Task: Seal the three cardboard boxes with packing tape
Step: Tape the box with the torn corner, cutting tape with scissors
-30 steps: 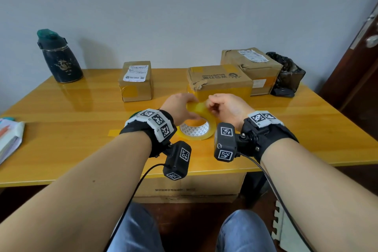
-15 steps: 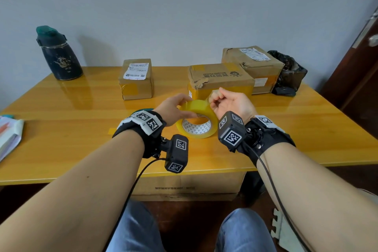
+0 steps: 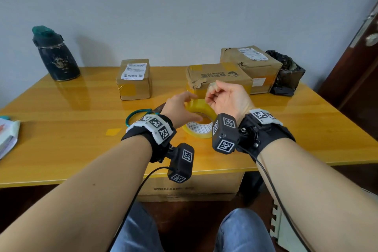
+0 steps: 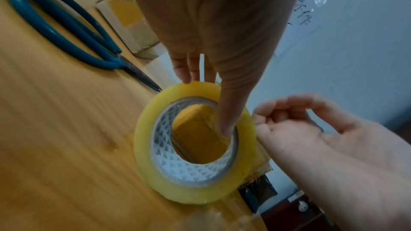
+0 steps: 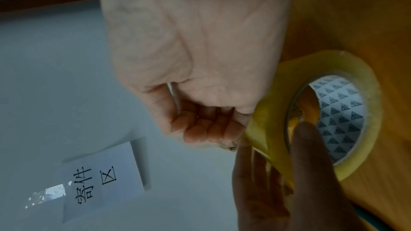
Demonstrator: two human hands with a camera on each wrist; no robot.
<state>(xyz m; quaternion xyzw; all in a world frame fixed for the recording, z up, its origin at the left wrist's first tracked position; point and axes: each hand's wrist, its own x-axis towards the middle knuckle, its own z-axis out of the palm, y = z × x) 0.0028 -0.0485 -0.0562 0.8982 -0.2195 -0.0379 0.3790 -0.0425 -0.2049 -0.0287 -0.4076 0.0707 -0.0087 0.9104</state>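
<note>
Packing tape roll [image 3: 199, 120] stands tilted on edge near the table's [image 3: 61, 139] front edge, left hand [image 3: 180, 108] gripping it, thumb inside the core. Right hand [image 3: 227, 98], just right, curls its fingertips [image 5: 200, 133] at the outer wrap; whether they pinch tape is unclear. Boxes [image 3: 218, 75] lie behind.

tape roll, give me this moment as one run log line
left hand: grips yellowish clear packing tape roll, thumb in core | right hand: fingers curled at roll's edge, tape end unclear | three brown cardboard boxes: untaped
</note>
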